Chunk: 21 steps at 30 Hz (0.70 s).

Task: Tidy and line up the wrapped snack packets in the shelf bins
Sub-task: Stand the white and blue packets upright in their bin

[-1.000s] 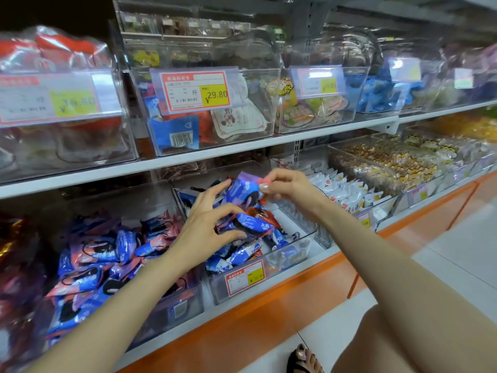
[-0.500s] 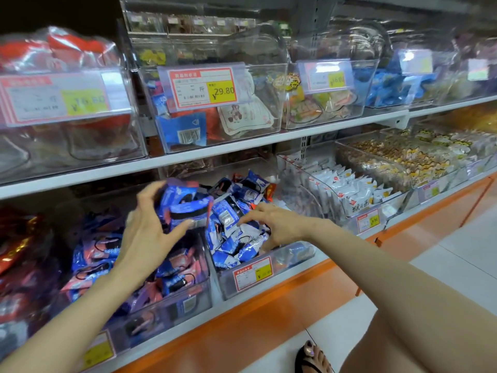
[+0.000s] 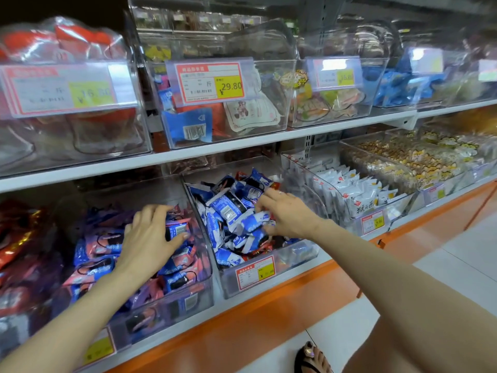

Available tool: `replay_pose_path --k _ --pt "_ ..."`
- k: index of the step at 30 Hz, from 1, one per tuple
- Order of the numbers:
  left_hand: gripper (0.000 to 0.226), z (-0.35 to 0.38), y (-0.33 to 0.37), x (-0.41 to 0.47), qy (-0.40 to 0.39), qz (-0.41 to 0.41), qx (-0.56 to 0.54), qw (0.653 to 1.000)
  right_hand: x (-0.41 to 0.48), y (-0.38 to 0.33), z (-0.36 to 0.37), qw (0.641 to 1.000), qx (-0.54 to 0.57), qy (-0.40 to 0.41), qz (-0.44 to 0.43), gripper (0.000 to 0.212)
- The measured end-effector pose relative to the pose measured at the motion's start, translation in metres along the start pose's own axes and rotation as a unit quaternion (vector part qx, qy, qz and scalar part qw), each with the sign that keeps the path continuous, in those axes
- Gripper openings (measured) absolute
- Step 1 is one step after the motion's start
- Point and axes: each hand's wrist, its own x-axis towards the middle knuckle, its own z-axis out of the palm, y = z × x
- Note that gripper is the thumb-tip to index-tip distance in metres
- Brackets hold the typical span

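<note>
**While two hands reach into the lower bins**

Where the lower shelf crosses the middle of the frame, two clear bins are being reached into. The left hand (image 3: 150,235) is laid over the left bin (image 3: 172,305), lower left of centre. Its thumb and fingers are curled round one packet (image 3: 176,230), purple-blue with a barcode, which is held at the top of the heap of pink packets (image 3: 102,249) filling that bin. The held packet is found close to the bin's right wall.

The right hand (image 3: 289,214) is stretched over the middle bin (image 3: 298,254), at the centre of the frame. Its fingers are straight and spread apart, and they are laid on the heap of blue packets (image 3: 228,211), with nothing seen clamped between them. The blue packets are piled loosely and tilted at many angles, with a few red ones mixed in at the front. A price tag (image 3: 255,271) is fixed to the front wall of the middle bin.

To the right, white packets (image 3: 360,189) are stood in rows in a further bin. On the upper shelf (image 3: 242,142), a tag marked 29.80 (image 3: 209,83) is seen above centre on a bin. An orange base (image 3: 269,305) is seen below the lower shelf, and a sandalled foot (image 3: 312,358) is shown at the bottom edge, right of centre.
</note>
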Motion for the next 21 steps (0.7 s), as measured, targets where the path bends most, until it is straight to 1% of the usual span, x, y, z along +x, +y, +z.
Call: replay_pose_path --k 2,4,7,9,11,13,14,17,18,19,21 --pt "0.057 0.000 0.002 -0.001 0.016 0.021 -0.014 1.000 0.000 0.009 0.000 0.999 0.027 0.026 0.037 0.042" --pt "0.052 -0.001 0.004 -0.001 0.033 0.043 -0.021 0.998 0.000 0.014 0.000 0.997 0.047 0.017 0.060 0.040" --pt "0.045 -0.002 0.009 -0.001 0.057 0.093 -0.047 0.993 0.000 0.015 -0.001 0.996 0.062 0.013 0.055 0.037" --pt "0.042 -0.002 0.014 0.001 0.070 0.140 -0.059 0.986 0.000 0.019 -0.006 0.993 0.101 0.022 0.061 0.034" --pt "0.036 -0.003 0.023 0.007 0.088 0.193 -0.064 0.975 0.000 0.027 -0.016 0.980 0.171 0.042 0.097 0.030" --pt "0.032 -0.005 0.037 0.016 0.097 0.247 -0.067 0.962 0.000 0.035 -0.027 0.960 0.227 0.079 0.140 0.028" --pt "0.030 -0.005 0.045 0.021 0.094 0.276 -0.062 0.954 0.001 0.037 -0.032 0.957 0.219 0.101 0.160 0.029" --pt "0.021 0.007 0.074 0.035 0.071 0.361 -0.020 0.930 0.011 0.038 -0.031 0.958 0.119 0.129 0.227 0.041" --pt "0.021 0.013 0.083 0.039 0.052 0.370 -0.006 0.928 0.017 0.036 -0.028 0.959 0.084 0.126 0.240 0.044" --pt "0.026 0.020 0.092 0.043 0.027 0.367 0.007 0.930 0.022 0.035 -0.022 0.961 0.054 0.116 0.245 0.045" --pt "0.041 0.032 0.102 0.053 -0.030 0.347 0.046 0.936 0.031 0.031 -0.013 0.968 0.021 0.083 0.237 0.044"
